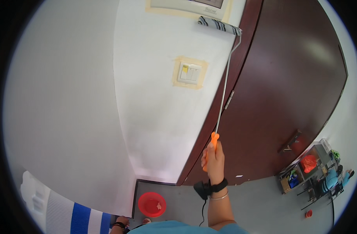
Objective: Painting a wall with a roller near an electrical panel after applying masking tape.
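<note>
Orange handle [214, 139] clamped in its grip, the right hand [214, 158] is raised at five o'clock, forearm [219, 208] upright; the striped roller sleeve [219, 25] sits toward one o'clock, its contact with the wall [155, 93] hard to make out. At seven o'clock, the left hand [124, 220] (forearm cut off) shows too small to tell its grip.

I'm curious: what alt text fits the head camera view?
A person's right hand holds a striped, orange-handled paint roller up before a white wall beside a dark brown door. Below are a tape-framed switch and, on the floor, a red basin.
</note>
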Action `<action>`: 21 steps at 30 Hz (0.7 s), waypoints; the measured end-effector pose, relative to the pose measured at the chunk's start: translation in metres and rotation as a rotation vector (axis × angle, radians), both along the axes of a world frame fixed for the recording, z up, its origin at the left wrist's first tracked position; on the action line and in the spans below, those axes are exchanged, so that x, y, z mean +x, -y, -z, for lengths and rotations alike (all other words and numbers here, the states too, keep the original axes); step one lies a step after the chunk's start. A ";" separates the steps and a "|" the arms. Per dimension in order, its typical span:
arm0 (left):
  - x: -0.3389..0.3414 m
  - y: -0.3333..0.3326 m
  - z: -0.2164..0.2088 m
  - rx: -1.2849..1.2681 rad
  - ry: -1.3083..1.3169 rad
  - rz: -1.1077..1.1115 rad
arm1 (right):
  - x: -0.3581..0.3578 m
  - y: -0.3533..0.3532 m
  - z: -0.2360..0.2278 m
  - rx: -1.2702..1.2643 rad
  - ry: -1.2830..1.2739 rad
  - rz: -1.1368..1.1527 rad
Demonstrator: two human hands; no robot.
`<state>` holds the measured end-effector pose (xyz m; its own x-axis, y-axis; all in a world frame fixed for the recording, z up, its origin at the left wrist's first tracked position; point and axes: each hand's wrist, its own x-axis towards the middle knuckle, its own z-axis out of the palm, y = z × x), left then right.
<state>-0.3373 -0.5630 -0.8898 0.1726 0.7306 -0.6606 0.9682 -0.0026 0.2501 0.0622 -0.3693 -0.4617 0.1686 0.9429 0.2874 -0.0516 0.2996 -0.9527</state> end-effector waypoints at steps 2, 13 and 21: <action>-0.003 0.004 0.009 0.052 0.055 0.094 | 0.003 -0.013 -0.005 -0.003 0.056 0.017; -0.014 0.026 0.051 -0.038 0.303 -0.363 | -0.010 -0.009 0.008 -0.087 -0.026 -0.059; -0.004 0.009 0.021 -0.045 0.170 -0.170 | -0.002 0.015 0.056 -0.205 0.036 -0.085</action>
<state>-0.3418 -0.5725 -0.9107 0.1611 0.7292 -0.6651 0.8979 0.1714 0.4055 0.0600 -0.3843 -0.5174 0.0792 0.9925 0.0928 -0.0337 0.0957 -0.9948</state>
